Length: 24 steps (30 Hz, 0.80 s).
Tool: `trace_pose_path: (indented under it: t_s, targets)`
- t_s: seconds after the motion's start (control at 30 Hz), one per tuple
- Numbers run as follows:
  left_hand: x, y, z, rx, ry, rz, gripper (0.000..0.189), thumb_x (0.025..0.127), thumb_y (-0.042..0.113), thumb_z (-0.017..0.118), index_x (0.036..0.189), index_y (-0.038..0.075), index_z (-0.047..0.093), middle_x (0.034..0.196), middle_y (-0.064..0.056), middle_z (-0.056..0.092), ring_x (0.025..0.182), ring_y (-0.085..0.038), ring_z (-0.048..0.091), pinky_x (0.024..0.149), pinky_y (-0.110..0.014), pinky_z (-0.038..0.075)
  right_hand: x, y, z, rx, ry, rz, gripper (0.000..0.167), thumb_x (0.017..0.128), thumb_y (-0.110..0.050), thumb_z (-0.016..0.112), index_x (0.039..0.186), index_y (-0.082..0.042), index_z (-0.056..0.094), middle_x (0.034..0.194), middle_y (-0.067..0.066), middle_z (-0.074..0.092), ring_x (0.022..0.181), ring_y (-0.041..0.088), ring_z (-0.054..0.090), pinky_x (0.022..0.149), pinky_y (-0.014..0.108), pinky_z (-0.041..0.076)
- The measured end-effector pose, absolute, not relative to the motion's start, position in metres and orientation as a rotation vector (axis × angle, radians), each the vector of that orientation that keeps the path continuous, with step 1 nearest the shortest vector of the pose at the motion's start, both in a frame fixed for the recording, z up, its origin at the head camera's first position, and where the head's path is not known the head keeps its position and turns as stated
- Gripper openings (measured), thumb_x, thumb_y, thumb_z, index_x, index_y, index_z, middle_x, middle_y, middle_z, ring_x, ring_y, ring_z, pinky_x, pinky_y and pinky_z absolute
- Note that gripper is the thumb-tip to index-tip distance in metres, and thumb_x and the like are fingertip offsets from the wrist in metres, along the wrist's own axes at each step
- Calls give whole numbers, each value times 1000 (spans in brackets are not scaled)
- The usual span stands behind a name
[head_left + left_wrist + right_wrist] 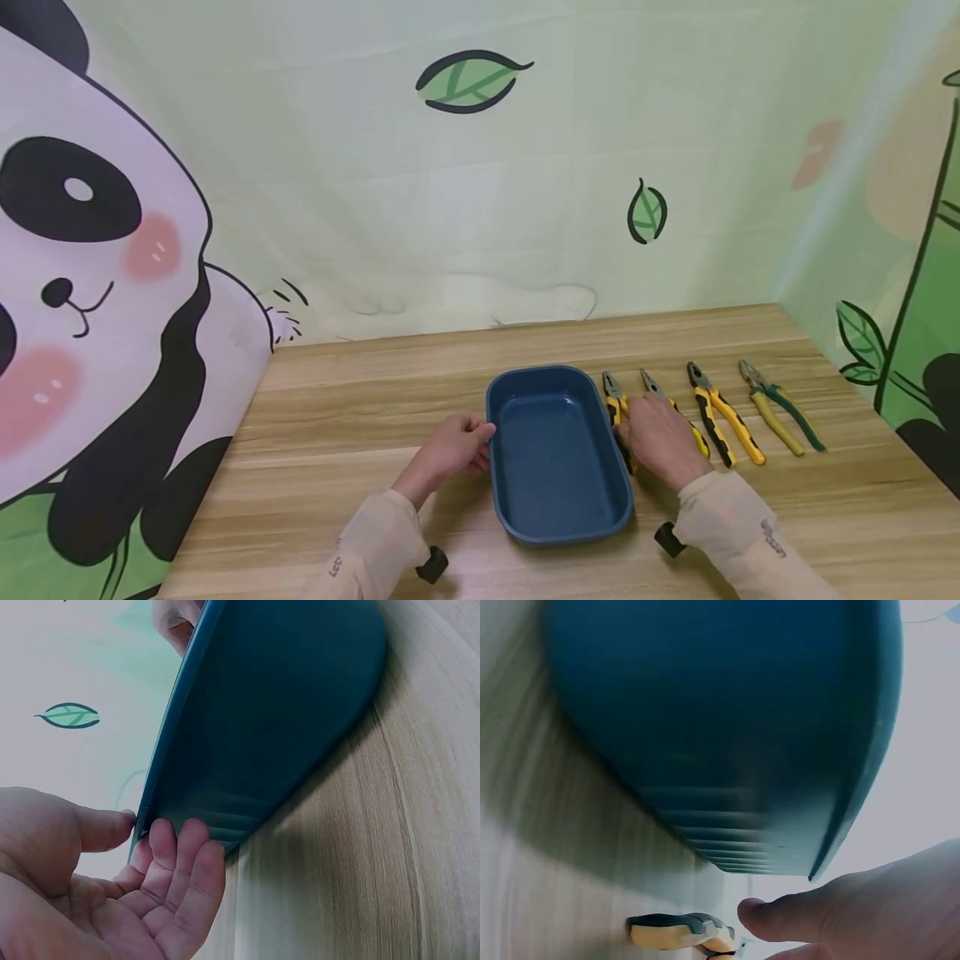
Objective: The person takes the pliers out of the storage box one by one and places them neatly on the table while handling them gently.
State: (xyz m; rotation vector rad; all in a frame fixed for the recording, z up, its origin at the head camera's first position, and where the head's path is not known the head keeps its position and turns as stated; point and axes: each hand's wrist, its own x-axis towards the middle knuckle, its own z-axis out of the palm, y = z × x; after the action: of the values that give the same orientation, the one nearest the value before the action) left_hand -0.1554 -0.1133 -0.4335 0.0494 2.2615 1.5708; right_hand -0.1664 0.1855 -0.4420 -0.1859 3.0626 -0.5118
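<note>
A deep blue rectangular plastic tray (555, 467) sits on the wooden table. My left hand (452, 446) pinches its left rim, thumb on the edge and fingers bent against the outer wall, as the left wrist view shows. Just right of the tray, my right hand (663, 437) reaches over combination pliers (613, 408) with yellow-and-black handles and long-nose pliers (651, 383), partly covering both. In the right wrist view its thumb (784, 919) is extended, apart from the yellow-and-black handle (664, 934); the other fingers are mostly hidden.
Farther right lie another yellow-and-black pair of pliers (720, 417) and pliers with yellow and green handles (780, 408). A printed cloth backdrop (360, 183) with a panda and leaves rises behind and beside the wooden table (337, 400).
</note>
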Motion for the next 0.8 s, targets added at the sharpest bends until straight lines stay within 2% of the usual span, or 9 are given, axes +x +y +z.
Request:
trace_pose_path:
  t_s: [0.13,0.27,0.37,0.5,0.6,0.67,0.8]
  targets:
    - [-156,-115,-434,55,2281,1574,25,109,13,51,103,-8,61,83,-11,62,74,-20,63,77,-41,62,-165,184,-440,-203,3081,-511,20,95,-14,74,95,5,67,84,14,57,74,29,57,57,46,53]
    - [-156,-116,-433,64,2346,1563,26,108,12,53,113,-10,64,90,-12,64,79,-21,61,77,-38,59,-163,184,-437,-226,3103,-500,24,95,-14,74,104,7,69,89,17,60,80,34,61,61,49,55]
    - [-156,-117,-432,102,2471,1467,29,108,15,55,122,-9,64,101,-13,68,90,-25,63,82,-40,57,-163,184,-435,-260,3122,-477,26,95,-14,74,109,8,69,90,17,62,83,36,62,64,51,56]
    - [-156,-117,-431,155,2642,1301,34,107,19,57,129,-6,65,118,-17,70,109,-31,65,98,-48,54,-161,183,-431,-296,3140,-458,24,97,-16,72,106,6,69,89,16,62,82,36,63,65,52,55]
    - [-154,-117,-429,166,2694,1255,37,106,19,58,132,-7,63,126,-20,68,119,-36,63,104,-52,51,-159,182,-427,-314,3150,-474,23,98,-16,71,105,5,68,92,17,64,83,36,64,65,52,55]
    - [-152,-116,-426,164,2712,1244,39,107,19,58,134,-8,61,130,-22,66,122,-37,62,105,-53,50,-157,181,-425,-330,3159,-483,22,98,-15,71,105,6,67,96,20,65,86,38,65,67,53,55]
    - [-148,-116,-423,178,2780,1218,40,107,20,57,137,-7,60,135,-24,63,128,-39,59,106,-54,49,-153,179,-421,-367,3189,-472,31,99,-15,71,119,8,67,113,27,66,103,45,64,79,60,57]
